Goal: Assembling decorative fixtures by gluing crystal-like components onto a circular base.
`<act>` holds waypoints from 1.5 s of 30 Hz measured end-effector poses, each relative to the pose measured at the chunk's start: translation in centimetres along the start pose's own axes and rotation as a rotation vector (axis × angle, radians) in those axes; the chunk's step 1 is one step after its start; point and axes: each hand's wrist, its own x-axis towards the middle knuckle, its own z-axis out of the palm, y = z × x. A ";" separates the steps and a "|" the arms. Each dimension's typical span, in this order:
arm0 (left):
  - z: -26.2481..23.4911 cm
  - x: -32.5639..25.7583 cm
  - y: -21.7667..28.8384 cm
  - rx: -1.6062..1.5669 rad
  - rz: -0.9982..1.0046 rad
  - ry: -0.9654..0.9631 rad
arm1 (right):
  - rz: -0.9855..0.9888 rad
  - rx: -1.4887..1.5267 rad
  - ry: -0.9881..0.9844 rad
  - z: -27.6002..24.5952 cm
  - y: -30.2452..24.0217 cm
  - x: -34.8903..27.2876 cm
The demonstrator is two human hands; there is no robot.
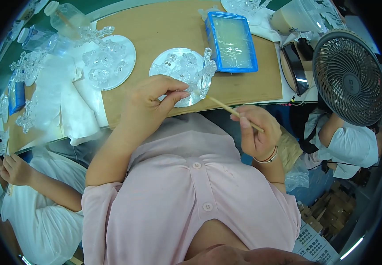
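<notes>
My left hand (158, 95) is closed, thumb and forefinger pinched together at the near side of a round white disc (159, 66). Between these fingertips and the disc's right edge is a clear faceted plastic piece (206, 75), which they appear to grip. A thin wooden stick (226, 107) is pinched in my right hand (259, 128). Its far tip points up-left, at the lower end of the clear piece; whether they touch I cannot tell. Clear plastic parts (184, 64) lie heaped on the disc.
A blue tray (256, 62) holds a pale, wet-looking slab beyond my hands. Left are another white disc (130, 62) with clear parts, white cloth (74, 106) and bottles (69, 20). A black fan (350, 79) stands right. Co-workers' arms (49, 190) show at both sides.
</notes>
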 end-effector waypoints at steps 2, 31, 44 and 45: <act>0.0 0.2 -0.1 -0.036 0.008 -0.021 | 0.006 -0.002 0.043 0.1 0.3 0.2; -0.3 0.8 -0.4 0.085 0.108 -0.061 | -0.047 0.019 -0.048 0.4 0.7 1.4; -0.3 0.7 -0.1 0.076 0.101 -0.037 | -0.106 0.142 -0.134 1.5 -0.2 1.1; -0.3 0.7 0.0 0.076 0.105 -0.038 | -0.109 0.155 -0.100 1.9 -0.1 1.1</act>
